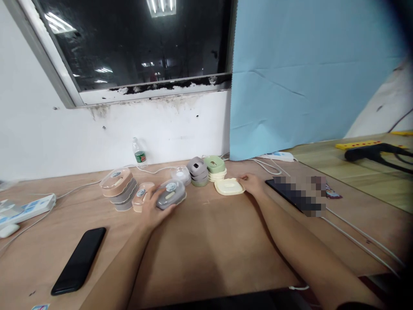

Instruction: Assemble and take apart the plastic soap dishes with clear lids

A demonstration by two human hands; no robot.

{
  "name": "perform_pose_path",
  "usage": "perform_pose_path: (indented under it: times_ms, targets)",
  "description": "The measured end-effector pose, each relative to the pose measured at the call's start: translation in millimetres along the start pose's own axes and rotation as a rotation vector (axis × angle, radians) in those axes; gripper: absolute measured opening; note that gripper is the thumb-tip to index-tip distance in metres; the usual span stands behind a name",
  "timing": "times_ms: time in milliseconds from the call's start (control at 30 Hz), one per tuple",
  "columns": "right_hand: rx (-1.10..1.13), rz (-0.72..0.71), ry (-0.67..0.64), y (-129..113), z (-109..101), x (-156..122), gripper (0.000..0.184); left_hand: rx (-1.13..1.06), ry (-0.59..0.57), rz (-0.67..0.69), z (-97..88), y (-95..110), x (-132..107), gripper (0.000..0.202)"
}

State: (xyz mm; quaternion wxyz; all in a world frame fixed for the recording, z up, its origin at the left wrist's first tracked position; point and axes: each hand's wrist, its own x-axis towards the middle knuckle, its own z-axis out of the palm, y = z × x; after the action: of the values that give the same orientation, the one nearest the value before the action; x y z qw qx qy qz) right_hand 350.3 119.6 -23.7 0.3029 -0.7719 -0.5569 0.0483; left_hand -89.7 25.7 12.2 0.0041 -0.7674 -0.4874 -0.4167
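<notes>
My left hand (156,209) is curved round the near left side of a grey oval plastic box (171,196) with a clear top and a round sticker. Just left of it, partly behind my fingers, sits a peach box (142,196) of the same kind. With thumb and fingers together, my right hand (253,184) pinches the right edge of a shallow cream plastic tray or lid (229,187). Behind that piece, a green plastic part (214,163) tops a stack of cream ones. Beside it rises a stack of grey parts (197,168).
More boxes (118,185) are stacked at the left. Clear plastic pieces (181,174) lie behind the grey box. A black phone (79,260) lies front left, another dark phone (287,196) at right. A bottle (139,151) stands by the wall; power strips (29,211) and white cables cross the table.
</notes>
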Motion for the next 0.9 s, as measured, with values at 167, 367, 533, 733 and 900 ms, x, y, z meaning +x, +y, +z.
perform_pose_path:
  times_ms: [167, 367, 533, 733, 900]
  targets:
    - [-0.019, 0.038, 0.186, -6, -3, -6, 0.027, -0.141, -0.279, 0.058, 9.0, 19, -4, 0.061]
    - [0.048, -0.425, 0.302, -51, 5, -17, 0.049, -0.19, -0.384, 0.044, 11.6, 20, -3, 0.062]
    - [0.009, -0.544, 0.194, -74, 17, -2, 0.064, -0.215, -0.4, 0.025, 10.7, 19, -2, 0.064]
    - [0.16, -0.625, 0.19, -76, 20, 20, 0.03, -0.23, -0.445, 0.016, 5.2, 23, 0, 0.063]
    - [0.255, -0.673, 0.3, -117, -4, 11, 0.032, -0.216, -0.436, 0.036, 7.9, 21, 0, 0.065]
